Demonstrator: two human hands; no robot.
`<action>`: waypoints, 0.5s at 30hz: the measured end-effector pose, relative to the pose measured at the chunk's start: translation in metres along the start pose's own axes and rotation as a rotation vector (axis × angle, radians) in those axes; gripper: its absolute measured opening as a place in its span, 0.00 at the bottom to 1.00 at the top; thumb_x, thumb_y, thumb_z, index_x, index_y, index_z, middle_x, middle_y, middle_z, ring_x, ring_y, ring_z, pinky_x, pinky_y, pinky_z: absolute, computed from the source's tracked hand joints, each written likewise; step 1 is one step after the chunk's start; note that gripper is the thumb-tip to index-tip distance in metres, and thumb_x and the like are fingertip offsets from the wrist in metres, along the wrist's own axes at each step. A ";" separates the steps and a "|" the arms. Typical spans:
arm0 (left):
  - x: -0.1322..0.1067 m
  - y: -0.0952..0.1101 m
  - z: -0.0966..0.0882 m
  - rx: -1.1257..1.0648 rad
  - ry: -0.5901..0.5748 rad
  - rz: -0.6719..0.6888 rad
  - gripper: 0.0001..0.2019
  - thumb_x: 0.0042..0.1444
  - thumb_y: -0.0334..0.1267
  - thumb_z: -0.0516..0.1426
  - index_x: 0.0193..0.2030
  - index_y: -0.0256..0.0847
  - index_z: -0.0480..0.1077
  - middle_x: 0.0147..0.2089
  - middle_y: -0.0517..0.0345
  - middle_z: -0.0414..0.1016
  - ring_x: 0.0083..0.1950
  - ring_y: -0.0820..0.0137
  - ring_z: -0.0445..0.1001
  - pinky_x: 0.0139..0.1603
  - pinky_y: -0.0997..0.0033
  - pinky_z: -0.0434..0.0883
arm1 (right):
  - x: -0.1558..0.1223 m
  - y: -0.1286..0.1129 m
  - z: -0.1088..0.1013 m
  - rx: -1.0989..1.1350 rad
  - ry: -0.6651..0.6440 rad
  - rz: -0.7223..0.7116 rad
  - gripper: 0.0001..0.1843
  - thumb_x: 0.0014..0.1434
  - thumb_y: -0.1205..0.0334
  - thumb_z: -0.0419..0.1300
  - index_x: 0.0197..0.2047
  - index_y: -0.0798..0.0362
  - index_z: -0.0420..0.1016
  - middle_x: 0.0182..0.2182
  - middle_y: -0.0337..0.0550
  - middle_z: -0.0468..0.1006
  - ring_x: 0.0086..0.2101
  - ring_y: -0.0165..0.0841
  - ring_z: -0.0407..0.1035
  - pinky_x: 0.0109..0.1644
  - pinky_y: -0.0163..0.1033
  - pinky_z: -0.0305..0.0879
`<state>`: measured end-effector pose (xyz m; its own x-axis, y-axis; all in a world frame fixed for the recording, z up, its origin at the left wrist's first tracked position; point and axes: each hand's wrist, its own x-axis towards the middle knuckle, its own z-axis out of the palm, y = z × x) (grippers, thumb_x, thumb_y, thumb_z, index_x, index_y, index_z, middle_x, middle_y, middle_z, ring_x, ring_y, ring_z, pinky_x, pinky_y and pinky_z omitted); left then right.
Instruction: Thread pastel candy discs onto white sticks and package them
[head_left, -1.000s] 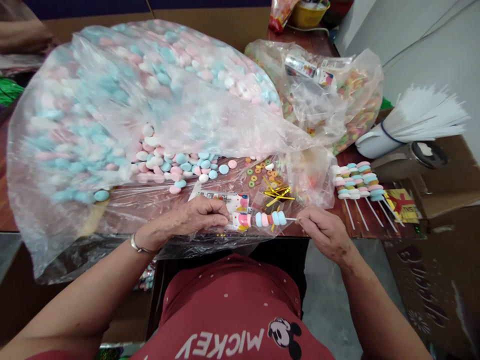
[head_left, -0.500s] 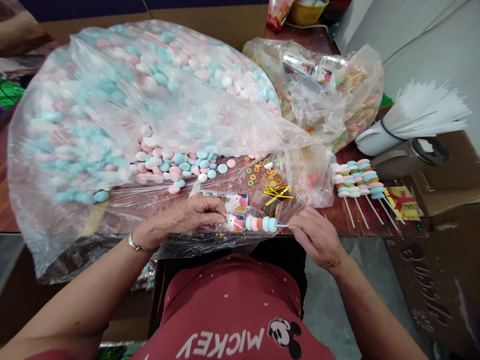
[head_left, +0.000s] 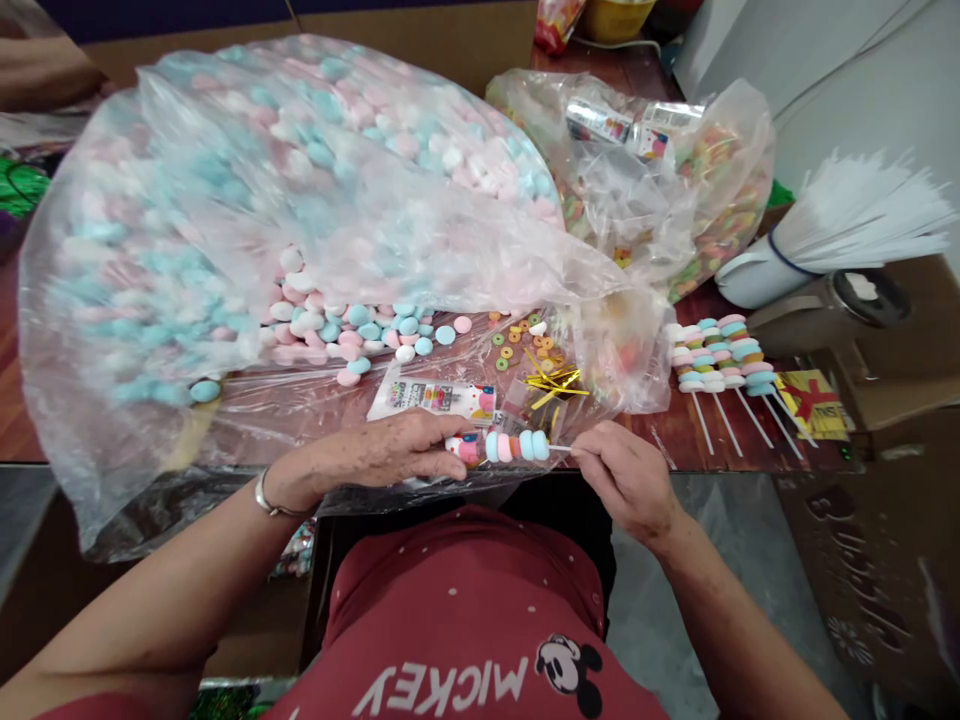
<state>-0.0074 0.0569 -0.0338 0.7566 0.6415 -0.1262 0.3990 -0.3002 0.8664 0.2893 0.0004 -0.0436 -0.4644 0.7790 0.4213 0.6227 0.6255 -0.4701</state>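
Observation:
My left hand (head_left: 397,450) is closed on a small printed plastic bag (head_left: 461,447), thumb and fingers pinching it. A candy skewer (head_left: 517,447) with blue, pink and orange pieces lies level, its tip end at the bag; how far it sits inside, I cannot tell. My right hand (head_left: 626,475) pinches the skewer's white stick at the other end. Just above my left hand a flat printed bag (head_left: 431,396) rests on the plastic. Gold twist ties (head_left: 553,380) and small candy rings (head_left: 517,338) lie beyond the skewer.
A huge clear sack (head_left: 300,180) of pastel candies covers the table's left, some spilling out. Behind is a bag of rings (head_left: 720,220). To the right lie several finished skewers (head_left: 720,355), a yellow card (head_left: 814,405) and a mug (head_left: 765,270) of white sticks.
My left hand has moved slightly right along the printed bag, covering more of it. The skewer and my right hand have shifted a little left. Both hands keep their grip.

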 end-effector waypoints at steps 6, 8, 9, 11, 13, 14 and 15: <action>0.009 0.004 0.002 0.245 -0.169 0.148 0.24 0.66 0.45 0.50 0.66 0.39 0.58 0.40 0.50 0.77 0.35 0.67 0.73 0.36 0.72 0.66 | -0.006 -0.007 0.004 0.190 -0.353 0.260 0.17 0.69 0.60 0.45 0.30 0.53 0.67 0.24 0.37 0.68 0.26 0.28 0.62 0.32 0.34 0.57; 0.015 0.011 0.001 0.294 -0.147 0.225 0.28 0.66 0.45 0.51 0.69 0.37 0.52 0.35 0.51 0.76 0.31 0.66 0.71 0.32 0.72 0.65 | -0.009 -0.014 0.006 0.400 -0.422 0.429 0.19 0.69 0.55 0.45 0.29 0.53 0.65 0.23 0.35 0.66 0.25 0.26 0.60 0.31 0.32 0.56; 0.018 0.015 -0.001 0.297 -0.146 0.246 0.29 0.65 0.44 0.53 0.69 0.36 0.52 0.34 0.51 0.76 0.31 0.66 0.71 0.32 0.72 0.65 | -0.010 -0.017 0.008 0.504 -0.419 0.500 0.20 0.69 0.53 0.45 0.30 0.53 0.65 0.24 0.35 0.65 0.25 0.26 0.59 0.31 0.32 0.55; 0.028 0.028 -0.003 0.213 -0.141 0.247 0.29 0.61 0.43 0.58 0.66 0.37 0.58 0.31 0.54 0.76 0.30 0.66 0.72 0.31 0.72 0.65 | -0.013 -0.026 0.014 0.686 -0.368 0.611 0.20 0.68 0.49 0.46 0.31 0.53 0.66 0.24 0.34 0.64 0.25 0.26 0.56 0.29 0.32 0.54; 0.038 0.044 -0.006 0.021 -0.036 0.204 0.27 0.52 0.43 0.65 0.58 0.37 0.68 0.28 0.55 0.75 0.29 0.65 0.73 0.31 0.72 0.66 | -0.018 -0.035 0.025 0.833 -0.287 0.697 0.20 0.67 0.46 0.47 0.33 0.53 0.67 0.23 0.33 0.60 0.23 0.25 0.52 0.26 0.32 0.51; 0.042 0.054 -0.007 -0.081 0.060 0.176 0.27 0.46 0.42 0.69 0.53 0.38 0.72 0.27 0.55 0.75 0.30 0.63 0.74 0.33 0.71 0.68 | -0.020 -0.039 0.031 0.907 -0.241 0.736 0.21 0.67 0.45 0.48 0.34 0.53 0.67 0.22 0.32 0.58 0.22 0.25 0.50 0.25 0.32 0.49; 0.045 0.064 -0.007 -0.167 0.166 0.151 0.25 0.40 0.41 0.71 0.48 0.40 0.75 0.28 0.54 0.76 0.31 0.61 0.76 0.36 0.69 0.70 | -0.022 -0.043 0.038 0.984 -0.189 0.772 0.21 0.66 0.44 0.49 0.34 0.53 0.67 0.21 0.31 0.56 0.22 0.25 0.48 0.24 0.32 0.47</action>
<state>0.0484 0.0722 0.0192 0.7005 0.7092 0.0790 0.1869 -0.2891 0.9389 0.2485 -0.0418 -0.0624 -0.3232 0.8981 -0.2984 0.0784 -0.2888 -0.9542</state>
